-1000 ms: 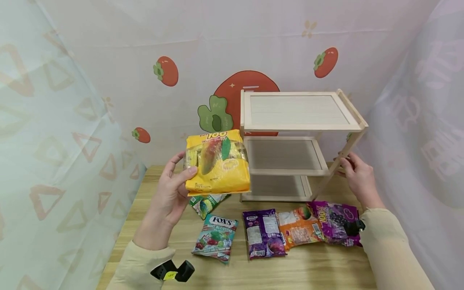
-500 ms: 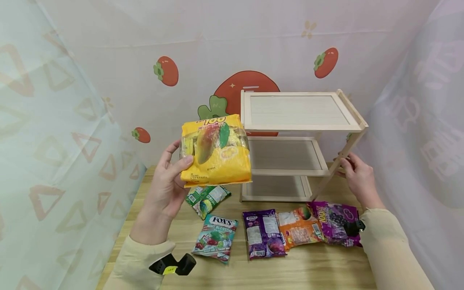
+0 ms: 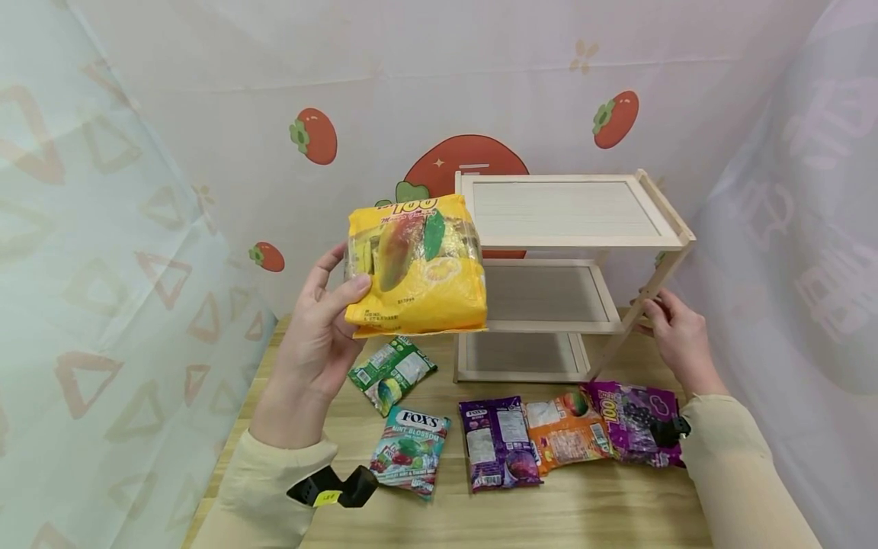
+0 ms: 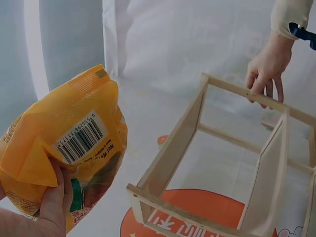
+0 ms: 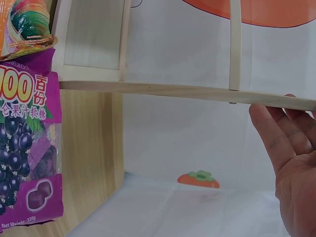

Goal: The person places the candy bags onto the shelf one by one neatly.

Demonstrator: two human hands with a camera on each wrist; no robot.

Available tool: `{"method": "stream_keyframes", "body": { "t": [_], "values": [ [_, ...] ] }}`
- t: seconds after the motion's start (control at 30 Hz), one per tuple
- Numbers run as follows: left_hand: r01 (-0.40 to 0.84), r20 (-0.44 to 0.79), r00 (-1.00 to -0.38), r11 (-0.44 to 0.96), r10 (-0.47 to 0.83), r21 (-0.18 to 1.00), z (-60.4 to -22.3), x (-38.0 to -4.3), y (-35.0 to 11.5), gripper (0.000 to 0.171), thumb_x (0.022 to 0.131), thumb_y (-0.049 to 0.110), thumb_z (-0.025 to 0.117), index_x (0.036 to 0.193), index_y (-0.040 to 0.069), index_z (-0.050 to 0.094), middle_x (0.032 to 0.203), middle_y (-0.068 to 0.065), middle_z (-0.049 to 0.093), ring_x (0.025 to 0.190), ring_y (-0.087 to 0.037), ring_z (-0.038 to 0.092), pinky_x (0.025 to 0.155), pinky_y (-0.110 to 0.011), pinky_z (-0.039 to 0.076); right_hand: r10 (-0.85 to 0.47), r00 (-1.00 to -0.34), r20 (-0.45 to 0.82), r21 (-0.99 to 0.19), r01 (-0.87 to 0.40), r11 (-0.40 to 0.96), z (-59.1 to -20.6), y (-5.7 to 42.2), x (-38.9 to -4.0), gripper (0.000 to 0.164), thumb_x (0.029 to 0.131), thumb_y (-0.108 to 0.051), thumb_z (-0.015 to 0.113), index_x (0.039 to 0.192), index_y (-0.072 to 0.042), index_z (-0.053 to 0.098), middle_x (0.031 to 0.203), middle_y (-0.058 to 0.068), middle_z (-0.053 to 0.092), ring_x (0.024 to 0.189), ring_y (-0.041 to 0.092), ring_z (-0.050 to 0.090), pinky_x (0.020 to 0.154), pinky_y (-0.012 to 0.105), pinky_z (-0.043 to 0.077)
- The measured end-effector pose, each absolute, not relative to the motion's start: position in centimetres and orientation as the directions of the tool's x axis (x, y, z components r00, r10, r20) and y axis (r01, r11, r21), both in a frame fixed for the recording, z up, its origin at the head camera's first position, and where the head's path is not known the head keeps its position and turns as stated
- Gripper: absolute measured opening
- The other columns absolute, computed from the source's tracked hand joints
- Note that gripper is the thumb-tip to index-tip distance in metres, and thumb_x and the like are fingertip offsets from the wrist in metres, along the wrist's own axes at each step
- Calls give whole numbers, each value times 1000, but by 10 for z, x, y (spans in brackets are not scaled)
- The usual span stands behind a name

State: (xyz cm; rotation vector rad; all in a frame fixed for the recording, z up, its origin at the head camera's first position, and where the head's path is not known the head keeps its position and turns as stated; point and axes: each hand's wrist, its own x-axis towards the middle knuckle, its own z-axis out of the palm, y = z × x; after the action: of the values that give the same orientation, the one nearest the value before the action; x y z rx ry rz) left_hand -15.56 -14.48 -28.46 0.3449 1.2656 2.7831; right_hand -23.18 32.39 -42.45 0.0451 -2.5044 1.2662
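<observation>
My left hand (image 3: 318, 335) grips a yellow bag of mango candy (image 3: 418, 267) by its left side, thumb on the front. The bag is held up off the table, left of a three-tier wooden shelf (image 3: 569, 210), and its right edge overlaps the shelf's front in the head view. In the left wrist view the bag's barcode side (image 4: 81, 138) shows. At the shelf's right side my right hand (image 3: 679, 335) holds the slanted wooden post (image 5: 148, 89) between thumb and fingers. Part of those fingers is hidden behind the post.
On the wooden table (image 3: 583, 511) lie a green candy bag (image 3: 394, 374), a teal Fox's bag (image 3: 411, 454), a purple Fox's bag (image 3: 499, 442), an orange bag (image 3: 568, 431) and a purple grape candy bag (image 3: 634, 423). A printed cloth (image 3: 206, 152) hangs around.
The mango candy bag has risen in my left hand and shifted slightly right, uncovering more of the green bag below. My right hand stays on the shelf post.
</observation>
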Motion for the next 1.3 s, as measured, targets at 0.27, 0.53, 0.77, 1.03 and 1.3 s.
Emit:
{"method": "stream_keyframes", "body": {
  "t": [0.27,0.53,0.77,1.03,1.3],
  "values": [
    [25,166,-974,-664,151,747,-280,-163,-133,58,91,3,57,140,21,30,135,-19,38,102,-29,58,88,-42,45,120,-945,304,-777,-173,605,-425,324,-232,43,98,-32,41,132,-7,47,118,20,56,106,35,56,69,23,48],
    [0,123,-981,-634,150,773,-279,-173,-120,60,89,8,62,138,21,31,134,-20,38,102,-30,59,88,-42,46,124,-943,309,-781,-177,599,-425,324,-233,42,98,-31,40,132,-7,47,117,20,57,106,35,55,69,22,49],
    [-19,104,-981,-619,162,785,-282,-181,-110,62,87,10,65,138,22,32,134,-21,41,104,-33,59,88,-44,45,121,-945,303,-781,-174,600,-425,325,-234,43,98,-32,41,132,-7,47,119,20,56,106,35,56,69,23,49],
    [-20,96,-983,-611,157,791,-281,-186,-98,59,86,12,68,135,20,36,128,-23,45,93,-29,64,82,-40,50,118,-946,303,-778,-174,604,-424,325,-234,41,98,-33,41,130,-8,48,118,19,57,105,35,56,69,23,49],
    [-13,60,-993,-609,100,793,-277,-190,-81,59,83,13,71,133,21,41,124,-23,50,87,-29,65,79,-39,52,129,-941,314,-776,-176,605,-426,324,-234,41,98,-33,41,129,-7,49,117,20,58,105,34,56,69,23,49]
  ]
}}
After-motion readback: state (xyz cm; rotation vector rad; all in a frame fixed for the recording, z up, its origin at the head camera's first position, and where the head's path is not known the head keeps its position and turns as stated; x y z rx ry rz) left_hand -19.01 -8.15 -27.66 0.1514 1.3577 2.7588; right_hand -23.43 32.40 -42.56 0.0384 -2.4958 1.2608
